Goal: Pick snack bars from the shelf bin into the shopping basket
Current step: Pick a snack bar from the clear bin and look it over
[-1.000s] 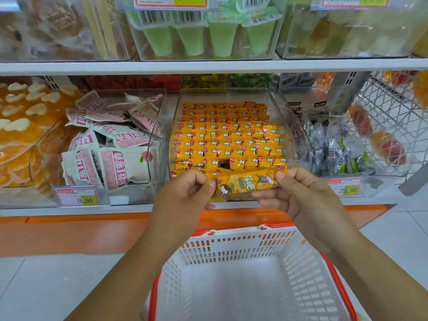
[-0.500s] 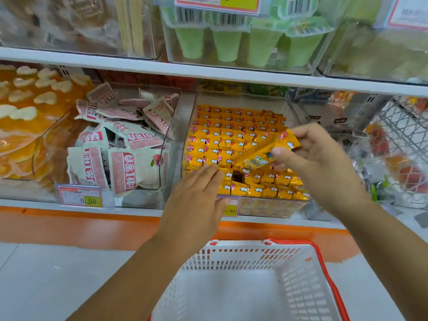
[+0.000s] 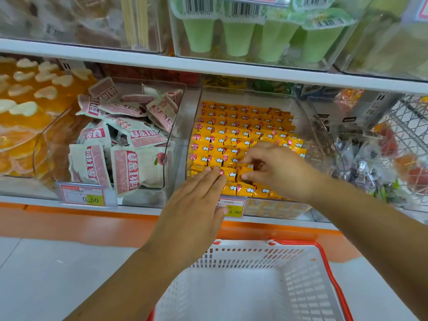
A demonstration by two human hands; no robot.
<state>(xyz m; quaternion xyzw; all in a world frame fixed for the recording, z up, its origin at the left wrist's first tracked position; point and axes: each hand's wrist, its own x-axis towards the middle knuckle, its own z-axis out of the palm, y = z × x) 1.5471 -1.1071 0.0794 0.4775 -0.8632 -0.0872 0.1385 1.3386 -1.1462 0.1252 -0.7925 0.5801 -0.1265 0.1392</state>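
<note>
A head-worn camera looks down at a shop shelf (image 3: 139, 58). In the centre of the frame a clear shelf bin (image 3: 310, 135) is packed with tidy rows of yellow-wrapped snack bars (image 3: 231, 133), each with a red and white mark.

Both hands reach in from the bottom of the frame and are at the front rows of the bin, close together. The left hand (image 3: 194, 216), lower centre, is flat with its fingers straight and side by side; its fingertips (image 3: 214, 173) lie on the bars near the bin's front edge. The right hand (image 3: 278, 170), centre right, has its fingers curled, and finger and thumb pinch a single bar (image 3: 245, 169) among the front rows, just beside the left fingertips.

A price tag (image 3: 234, 208) hangs on the bin's front, partly covered by the left hand.

Below, at the bottom centre and right, stands a white shopping basket (image 3: 298, 242) with a red rim; no bars show in the part in view.

Left of the yellow bars, another clear bin holds pink and white packets (image 3: 129, 144). In the upper centre, a bin on the shelf above holds green cups (image 3: 238, 35).
</note>
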